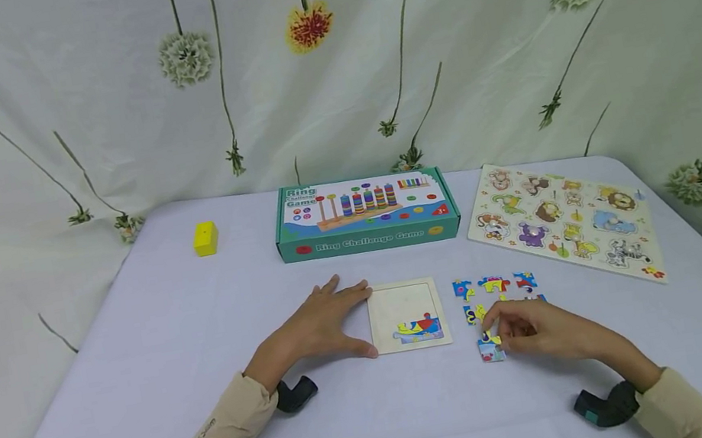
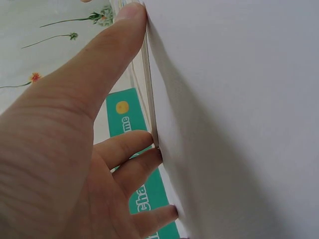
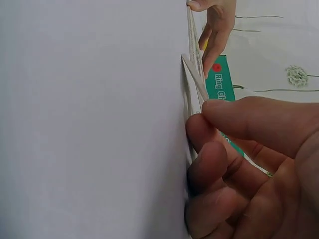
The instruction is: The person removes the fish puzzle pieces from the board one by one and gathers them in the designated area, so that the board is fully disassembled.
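A square wooden puzzle tray lies in the middle of the table, with joined coloured pieces in its lower right part. My left hand rests at the tray's left side, fingers spread, thumb and fingertips against its edge. To the right of the tray my right hand pinches a puzzle piece between thumb and index finger. In the right wrist view that piece is tilted, its near edge raised and its far edge low at the cloth. More loose pieces lie just beyond, partly hidden by the right hand.
A green Ring Challenge Game box stands behind the tray. An animal peg puzzle board lies at the back right, and a yellow block sits at the back left. Flower-patterned cloth hangs behind the table.
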Available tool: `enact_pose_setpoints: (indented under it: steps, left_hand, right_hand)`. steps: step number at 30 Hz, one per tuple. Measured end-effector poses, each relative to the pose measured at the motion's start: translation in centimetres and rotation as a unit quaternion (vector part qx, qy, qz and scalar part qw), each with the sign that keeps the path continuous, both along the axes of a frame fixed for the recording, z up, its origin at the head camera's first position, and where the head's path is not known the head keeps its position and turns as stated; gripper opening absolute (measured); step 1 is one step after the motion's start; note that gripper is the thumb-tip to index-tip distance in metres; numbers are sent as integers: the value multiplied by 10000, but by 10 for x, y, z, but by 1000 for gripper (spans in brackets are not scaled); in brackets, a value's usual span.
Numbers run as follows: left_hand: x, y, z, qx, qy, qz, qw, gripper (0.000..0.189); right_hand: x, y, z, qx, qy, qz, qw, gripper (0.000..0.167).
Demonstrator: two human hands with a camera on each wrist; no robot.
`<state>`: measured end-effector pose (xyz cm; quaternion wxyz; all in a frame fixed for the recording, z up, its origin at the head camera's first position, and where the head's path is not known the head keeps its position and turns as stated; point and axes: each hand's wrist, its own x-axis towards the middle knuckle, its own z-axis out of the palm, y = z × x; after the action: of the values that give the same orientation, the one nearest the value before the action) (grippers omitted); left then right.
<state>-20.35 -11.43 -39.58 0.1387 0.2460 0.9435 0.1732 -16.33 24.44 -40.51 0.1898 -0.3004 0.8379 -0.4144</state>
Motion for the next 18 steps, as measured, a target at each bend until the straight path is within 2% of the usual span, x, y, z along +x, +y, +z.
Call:
enact_pose_setpoints:
  steps: [12, 18]
  left_hand:
    - [0, -1, -2, 7, -49, 45, 10000, 96]
    - [-1, -1, -2, 10, -37, 17, 10000, 96]
  right_hand:
    - [1, -3, 0, 307, 183, -257, 9990, 21]
    - [2, -4, -1, 352, 254, -240, 9988, 18]
